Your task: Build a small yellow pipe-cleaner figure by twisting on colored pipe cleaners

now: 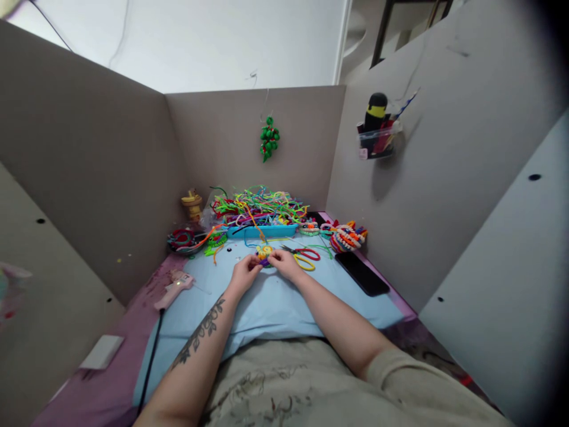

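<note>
Plastic tray (282, 230) (phone (361, 273) smooth).

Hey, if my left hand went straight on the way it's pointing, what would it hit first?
Your left hand would first meet the yellow, orange and purple cord piece, which it seems to be pinching. Beyond that, perhaps your right hand, though depth is unclear.

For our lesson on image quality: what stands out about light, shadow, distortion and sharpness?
In the head view: white background brightest; soft shadow below the clear holder on the right panel; right edge fading to black; left panel seemingly skewed by a wide lens; colourful piece between left hand and right hand too soft for fine detail.
</note>
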Action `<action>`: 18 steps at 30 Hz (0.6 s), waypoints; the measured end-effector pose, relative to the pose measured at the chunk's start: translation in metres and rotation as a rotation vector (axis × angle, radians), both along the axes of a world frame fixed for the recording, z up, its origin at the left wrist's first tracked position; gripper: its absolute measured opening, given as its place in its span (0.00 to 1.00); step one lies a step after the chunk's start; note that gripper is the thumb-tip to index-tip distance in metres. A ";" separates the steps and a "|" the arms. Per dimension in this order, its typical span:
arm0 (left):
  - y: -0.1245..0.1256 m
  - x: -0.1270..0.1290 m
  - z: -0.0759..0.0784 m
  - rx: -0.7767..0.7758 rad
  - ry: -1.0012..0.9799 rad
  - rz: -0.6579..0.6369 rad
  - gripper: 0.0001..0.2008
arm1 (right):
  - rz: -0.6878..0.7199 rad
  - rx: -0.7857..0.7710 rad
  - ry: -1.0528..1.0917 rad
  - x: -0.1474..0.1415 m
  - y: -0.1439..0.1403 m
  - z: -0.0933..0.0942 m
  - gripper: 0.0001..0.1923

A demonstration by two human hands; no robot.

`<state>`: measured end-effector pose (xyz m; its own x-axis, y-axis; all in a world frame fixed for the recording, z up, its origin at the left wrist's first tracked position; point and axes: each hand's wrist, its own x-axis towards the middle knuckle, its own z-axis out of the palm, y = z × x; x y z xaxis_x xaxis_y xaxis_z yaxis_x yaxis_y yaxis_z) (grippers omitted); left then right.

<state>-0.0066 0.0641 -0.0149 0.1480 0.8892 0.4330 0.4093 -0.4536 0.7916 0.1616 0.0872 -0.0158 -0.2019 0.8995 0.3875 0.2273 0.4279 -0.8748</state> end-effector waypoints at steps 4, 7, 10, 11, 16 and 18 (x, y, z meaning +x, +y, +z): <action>0.002 0.000 -0.002 0.003 0.010 0.001 0.07 | -0.047 0.045 -0.104 0.001 0.001 0.000 0.09; 0.003 -0.001 -0.003 -0.004 0.033 -0.013 0.09 | -0.073 0.087 -0.176 0.001 0.000 0.001 0.07; 0.004 -0.002 -0.005 0.015 0.074 -0.017 0.10 | -0.095 0.130 -0.232 0.001 -0.001 0.004 0.06; 0.004 -0.002 -0.005 0.022 0.088 -0.014 0.10 | -0.098 0.141 -0.241 0.001 -0.002 0.004 0.06; 0.002 -0.002 -0.005 0.032 0.113 -0.014 0.06 | -0.080 0.174 -0.221 0.001 -0.002 0.004 0.07; 0.002 -0.002 -0.003 0.017 0.082 -0.006 0.05 | -0.057 0.114 -0.132 0.000 -0.001 0.001 0.07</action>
<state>-0.0088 0.0657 -0.0180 0.1887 0.8810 0.4339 0.4695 -0.4691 0.7481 0.1619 0.0867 -0.0149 -0.2080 0.8626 0.4611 0.3636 0.5058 -0.7823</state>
